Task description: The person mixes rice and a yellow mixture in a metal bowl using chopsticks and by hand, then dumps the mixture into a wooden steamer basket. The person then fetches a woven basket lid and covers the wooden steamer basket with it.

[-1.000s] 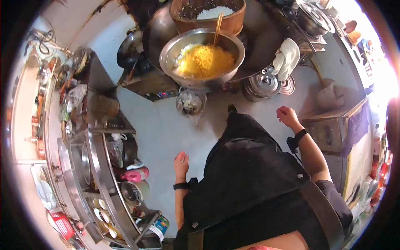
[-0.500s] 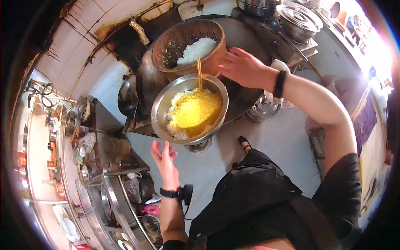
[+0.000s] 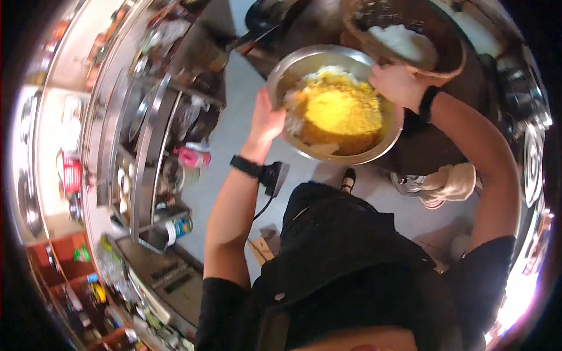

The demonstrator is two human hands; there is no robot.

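A round metal bowl [image 3: 319, 51] is held in front of me, tilted toward the camera. A mound of fine yellow food [image 3: 339, 111] fills most of it, with white rice [image 3: 293, 126] showing at its edge. My left hand [image 3: 268, 120] grips the bowl's left rim, thumb up along the side. At the upper right rim, my right hand [image 3: 399, 85] is closed over the edge, its fingertips partly hidden. Just beyond that hand stands a wooden tub [image 3: 456, 61] with white rice [image 3: 404, 44] inside.
A black wok [image 3: 263, 20] lies at the top, near the dark stove. Metal shelves [image 3: 149, 155] crowded with kitchenware stand to the left, beside a pink bottle [image 3: 193, 157]. A beige cloth [image 3: 451, 184] hangs at the right. Below the bowl is grey floor [image 3: 234, 126].
Both hands have come onto the bowl's rim; before, they were apart from it. The view has swung left and the bowl appears nearer. The chopsticks that stood in it no longer show.
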